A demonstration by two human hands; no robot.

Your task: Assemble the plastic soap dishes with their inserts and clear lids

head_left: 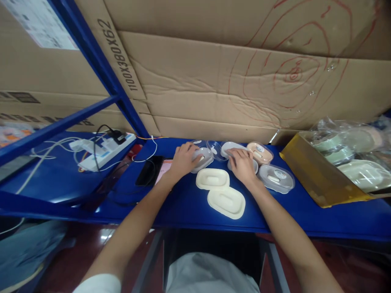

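1. Our left hand (pixel 184 158) lies over the left side of a grey lidded dish (pixel 205 157), thumb and fingers parted. We log it as open (how hard it presses, we cannot tell).
2. Our right hand (pixel 242 165) reaches over a pale dish (pixel 232 146) and the grey dish behind its wrist side (pixel 255 166). The fingers are bent; we cannot tell whether they close on anything, as the tips blend into the dishes.
3. Between the hands we note a clear lidded piece (pixel 216 151), just beside the pale dish.
4. Right of our right hand sits a peach lidded dish (pixel 263 154). Nearer us is another grey dish with a clear cover (pixel 276 179), a round sticker on top.
5. In front of the hands, two cream trays (pixel 213 179) lie flat on the blue table (pixel 183 207), touching, the nearer one set to the right.
6. To the left we see a black phone (pixel 148 171) and, beside it, a pink screen (pixel 164 169), partly behind our forearm. Further left, a white power strip (pixel 105 154) carries plugs and cables.
7. Far right, an open box (pixel 320 175) with yellowish tape holds dishes in clear plastic (pixel 363 175).
8. Behind everything stands cardboard (pixel 189 73), marked with red rings.
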